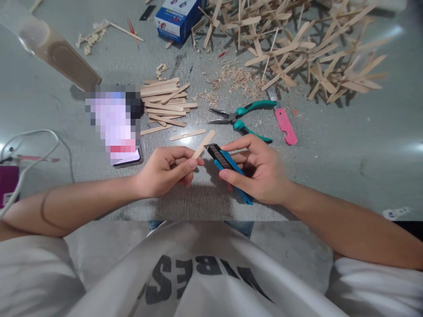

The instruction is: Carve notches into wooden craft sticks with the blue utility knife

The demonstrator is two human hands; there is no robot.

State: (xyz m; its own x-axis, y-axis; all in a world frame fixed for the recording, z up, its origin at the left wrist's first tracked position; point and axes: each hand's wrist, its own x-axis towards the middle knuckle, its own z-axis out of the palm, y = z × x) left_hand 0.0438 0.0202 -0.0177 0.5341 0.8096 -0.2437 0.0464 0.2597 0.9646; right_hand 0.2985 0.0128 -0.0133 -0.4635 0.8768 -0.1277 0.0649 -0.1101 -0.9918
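Observation:
Between thumb and fingers, my left hand (172, 171) pinches a wooden popsicle stick (204, 143) that points up and to the right. My right hand (256, 169) is closed around a blue and black utility knife (228, 164). The knife's tip meets the stick, or lies very close to it, around the stick's middle. Just beyond my hands lies another stick (187, 134) with a small slit in it. A pile of flat sticks (167, 103) rests further back, beside a partly blurred phone (127, 157). Green-handled needle-nose pliers (234, 119) lie open on the table.
A pink folding knife (286, 127) lies right of the pliers. Wood shavings (243, 79) are scattered behind them. Crossed-stick assemblies (307, 48) heap up at the back right. There is a blue box (180, 22), a glue bottle (56, 53) and a white cable (54, 136).

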